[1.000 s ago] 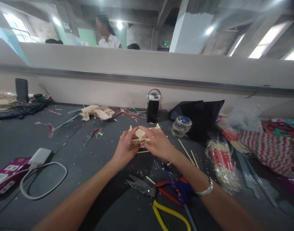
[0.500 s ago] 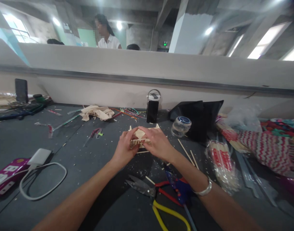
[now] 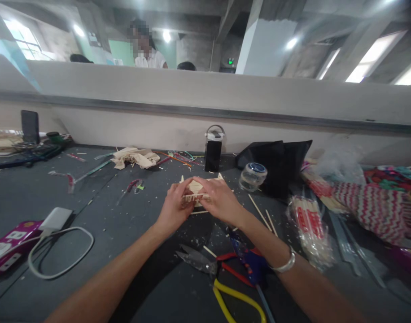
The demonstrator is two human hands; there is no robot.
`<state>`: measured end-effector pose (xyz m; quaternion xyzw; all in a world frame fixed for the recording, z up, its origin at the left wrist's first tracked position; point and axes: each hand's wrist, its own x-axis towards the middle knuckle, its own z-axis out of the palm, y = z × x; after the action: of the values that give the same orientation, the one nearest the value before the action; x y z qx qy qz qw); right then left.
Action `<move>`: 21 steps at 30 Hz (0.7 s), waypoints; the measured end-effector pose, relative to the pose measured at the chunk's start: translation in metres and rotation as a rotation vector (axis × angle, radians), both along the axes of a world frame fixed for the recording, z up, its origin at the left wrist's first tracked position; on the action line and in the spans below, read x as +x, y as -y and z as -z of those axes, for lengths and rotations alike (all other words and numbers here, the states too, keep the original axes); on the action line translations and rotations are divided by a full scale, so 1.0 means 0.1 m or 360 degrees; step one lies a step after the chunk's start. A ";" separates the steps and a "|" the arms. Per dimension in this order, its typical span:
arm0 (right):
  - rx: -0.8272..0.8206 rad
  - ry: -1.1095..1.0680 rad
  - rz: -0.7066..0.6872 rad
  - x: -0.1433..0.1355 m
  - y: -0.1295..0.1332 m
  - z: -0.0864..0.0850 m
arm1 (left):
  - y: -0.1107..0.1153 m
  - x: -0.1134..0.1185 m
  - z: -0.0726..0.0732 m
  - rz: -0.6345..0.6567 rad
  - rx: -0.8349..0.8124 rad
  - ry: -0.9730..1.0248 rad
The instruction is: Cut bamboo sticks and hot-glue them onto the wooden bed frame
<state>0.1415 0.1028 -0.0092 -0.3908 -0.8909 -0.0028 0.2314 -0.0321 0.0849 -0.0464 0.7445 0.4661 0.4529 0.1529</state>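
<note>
A small structure of pale wooden sticks stands on the dark table in the middle of the view. My left hand grips its left side, and my right hand grips its right side, with the fingertips of both hands nearly meeting over it. Fingers and thumbs hide much of the structure. Just below lie a loose stick, grey-bladed shears with red and yellow handles, and a blue glue gun partly beneath my right forearm.
Behind the structure stand a black phone and a lidded jar. Packaged sticks lie on the right, a white charger and purple power strip on the left. A person is beyond the partition.
The person beyond the partition has shifted slightly, with the head turned or lowered. Both my hands keep the same place and hold on the structure.
</note>
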 end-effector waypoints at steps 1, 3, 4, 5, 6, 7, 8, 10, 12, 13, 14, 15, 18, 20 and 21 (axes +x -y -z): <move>0.0002 -0.0002 -0.0001 0.00 0.00 0.00 | 0.00 0.00 0.00 -0.0003 0.0000 -0.0001; 0.0002 -0.0008 -0.0003 0.00 -0.01 0.01 | 0.00 0.00 0.00 -0.0009 -0.0006 -0.0004; 0.0000 -0.0010 -0.0005 0.00 -0.01 0.01 | 0.00 0.00 -0.01 -0.0010 -0.0007 -0.0005; -0.0002 -0.0010 -0.0006 0.00 -0.01 0.02 | 0.01 0.00 -0.01 -0.0012 -0.0005 -0.0006; -0.0001 -0.0008 -0.0009 0.00 -0.01 0.02 | 0.01 0.00 -0.01 -0.0014 -0.0002 -0.0007; 0.0000 -0.0004 -0.0012 0.01 -0.01 0.01 | 0.01 0.00 -0.01 -0.0016 0.0002 -0.0007; 0.0002 -0.0002 -0.0013 0.01 -0.01 0.01 | 0.01 0.00 -0.01 -0.0016 0.0004 -0.0007; 0.0010 0.0000 -0.0014 0.00 -0.01 0.01 | 0.01 0.00 -0.01 -0.0014 0.0001 -0.0003; 0.0013 0.0004 -0.0012 0.00 -0.01 0.02 | 0.01 0.00 0.00 -0.0006 -0.0003 0.0007; 0.0011 0.0007 -0.0009 0.00 -0.01 0.02 | 0.01 0.00 0.00 -0.0003 -0.0004 0.0011; 0.0011 0.0010 -0.0005 0.00 -0.01 0.02 | 0.01 0.00 0.00 0.0000 -0.0006 0.0013; 0.0009 0.0013 -0.0003 0.00 -0.01 0.02 | 0.01 0.00 0.00 0.0002 -0.0009 0.0014; -0.0001 0.0020 0.0000 0.00 0.00 0.01 | 0.00 0.00 0.00 0.0002 -0.0023 0.0018; -0.0002 0.0025 0.0001 0.00 0.00 0.01 | 0.00 0.00 0.00 0.0004 -0.0025 0.0024; 0.0000 0.0028 0.0001 0.00 0.00 0.00 | 0.00 0.00 0.00 0.0007 -0.0022 0.0026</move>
<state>0.1415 0.1028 -0.0096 -0.3910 -0.8928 -0.0063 0.2237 -0.0321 0.0847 -0.0465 0.7409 0.4662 0.4552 0.1628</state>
